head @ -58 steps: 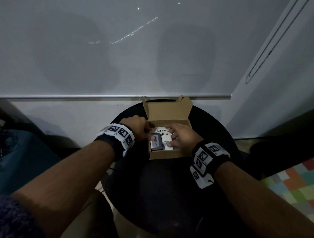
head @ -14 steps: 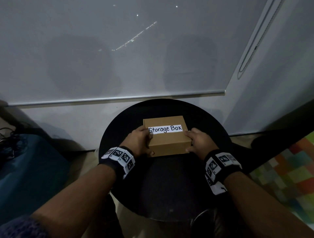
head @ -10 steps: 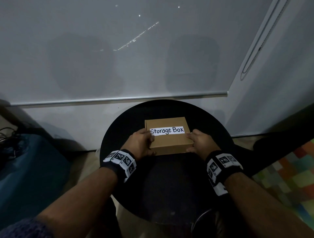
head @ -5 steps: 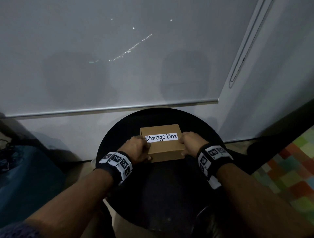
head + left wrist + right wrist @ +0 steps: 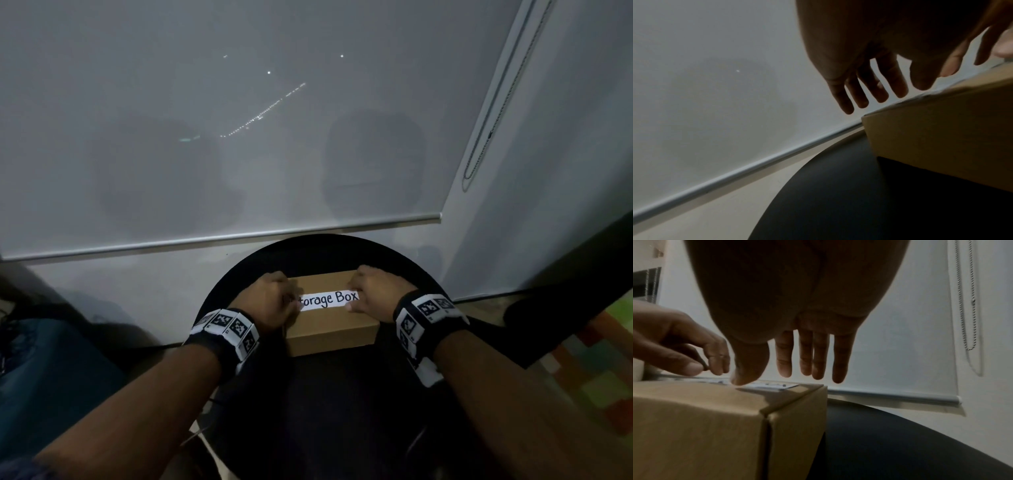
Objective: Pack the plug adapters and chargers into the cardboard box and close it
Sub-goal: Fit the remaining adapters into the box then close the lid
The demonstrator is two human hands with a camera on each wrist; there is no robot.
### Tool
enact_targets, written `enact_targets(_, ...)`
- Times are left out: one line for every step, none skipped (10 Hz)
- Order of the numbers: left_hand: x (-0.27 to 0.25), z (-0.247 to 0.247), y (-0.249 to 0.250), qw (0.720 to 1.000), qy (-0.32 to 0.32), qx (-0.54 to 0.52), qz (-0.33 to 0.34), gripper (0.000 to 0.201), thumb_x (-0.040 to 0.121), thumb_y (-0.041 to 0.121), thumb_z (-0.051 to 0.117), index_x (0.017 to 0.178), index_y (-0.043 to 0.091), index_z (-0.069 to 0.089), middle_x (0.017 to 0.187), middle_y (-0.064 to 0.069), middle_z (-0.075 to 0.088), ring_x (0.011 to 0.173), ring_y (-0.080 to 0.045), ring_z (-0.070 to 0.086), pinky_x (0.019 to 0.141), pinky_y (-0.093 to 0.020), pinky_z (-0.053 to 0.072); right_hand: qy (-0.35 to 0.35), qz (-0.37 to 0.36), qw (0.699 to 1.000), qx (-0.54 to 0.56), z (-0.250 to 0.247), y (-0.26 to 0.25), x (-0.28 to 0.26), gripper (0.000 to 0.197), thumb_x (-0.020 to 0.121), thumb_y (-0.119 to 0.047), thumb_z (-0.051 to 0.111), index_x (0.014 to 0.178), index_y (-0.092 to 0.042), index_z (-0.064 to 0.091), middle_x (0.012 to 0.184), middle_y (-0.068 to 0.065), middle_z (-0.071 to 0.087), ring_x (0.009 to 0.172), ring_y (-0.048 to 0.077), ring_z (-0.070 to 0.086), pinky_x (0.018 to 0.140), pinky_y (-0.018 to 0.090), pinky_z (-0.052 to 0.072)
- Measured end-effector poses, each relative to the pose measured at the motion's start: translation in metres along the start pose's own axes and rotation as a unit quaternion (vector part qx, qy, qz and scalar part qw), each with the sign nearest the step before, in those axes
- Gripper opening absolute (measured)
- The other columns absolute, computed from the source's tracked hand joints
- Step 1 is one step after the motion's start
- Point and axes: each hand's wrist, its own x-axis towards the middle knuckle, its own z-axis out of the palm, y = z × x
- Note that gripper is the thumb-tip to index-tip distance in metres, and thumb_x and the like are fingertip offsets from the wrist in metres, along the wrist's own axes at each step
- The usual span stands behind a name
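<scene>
The cardboard box (image 5: 329, 330) stands closed on the round black table (image 5: 342, 411), a white "Storage Box" label (image 5: 330, 299) on its lid. The adapters and chargers are out of sight. My left hand (image 5: 274, 301) lies over the lid's left edge and covers the label's first letter. In the left wrist view its fingers (image 5: 869, 87) reach straight past the box (image 5: 941, 138) corner. My right hand (image 5: 371, 291) rests on the lid's right edge. In the right wrist view its thumb tip touches the box (image 5: 705, 426) lid, the fingers (image 5: 803, 356) straight and held above it.
A grey roller blind hangs behind the table, its bottom rail (image 5: 219, 238) just past the far rim. A bead chain (image 5: 493, 113) hangs at the right. A dark blue object (image 5: 51, 377) sits low on the left, a colourful chequered rug (image 5: 599, 370) low on the right.
The box, open with chargers showing 5.8 s ago, is closed. Over the last second both hands moved from its front side corners up onto the lid.
</scene>
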Motion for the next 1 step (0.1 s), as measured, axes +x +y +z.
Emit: enact_targets(0.0158,0.0065,-0.0182,1.000,0.008,-0.027,0.006,0.024,0.091,0.035,0.061,0.108,0.021,0.071,0.113,0.004,0.057,0.104,-0.016,0.059,0.089,-0.033,0.051,-0.024,-0.008,1.000,0.000,0.0030,0.0022,0.0171,0.049,0.086,-0.047,0.060,0.129,-0.025,0.055,0.127,-0.003,0.049,0.116,0.019,0.051,0.097,0.038,0.046)
